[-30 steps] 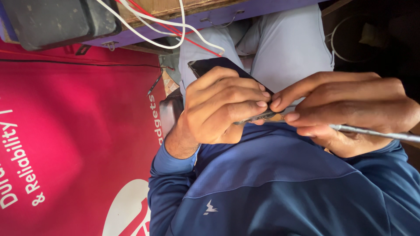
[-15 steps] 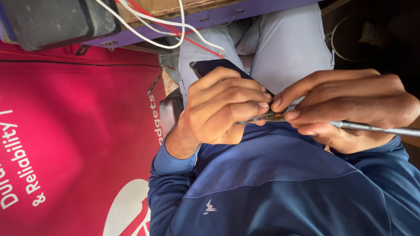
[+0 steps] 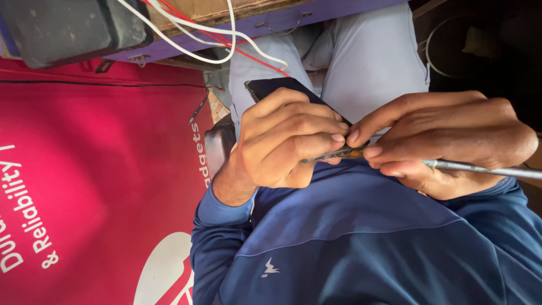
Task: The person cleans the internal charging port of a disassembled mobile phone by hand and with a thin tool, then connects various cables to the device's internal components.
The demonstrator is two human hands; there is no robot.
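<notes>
My left hand [image 3: 288, 144] is wrapped around a dark smartphone [image 3: 271, 87], which I hold over my lap, its top corner sticking out above the fingers. My right hand [image 3: 446, 141] meets it from the right and grips a thin metal tool [image 3: 485, 168] whose shaft runs off to the right. The fingertips of both hands touch at the phone's lower edge, where a small orange bit [image 3: 355, 152] shows. Most of the phone is hidden under my fingers.
My blue long-sleeved top [image 3: 361, 243] fills the bottom and my grey trousers [image 3: 372, 62] the top middle. A red banner with white lettering [image 3: 84, 186] covers the left. White and red wires [image 3: 226, 39] hang from a purple-edged bench [image 3: 293, 17], beside a dark grey box [image 3: 68, 28].
Both hands have stayed locked on the phone's edge; the right hand and its tool have shifted only very slightly.
</notes>
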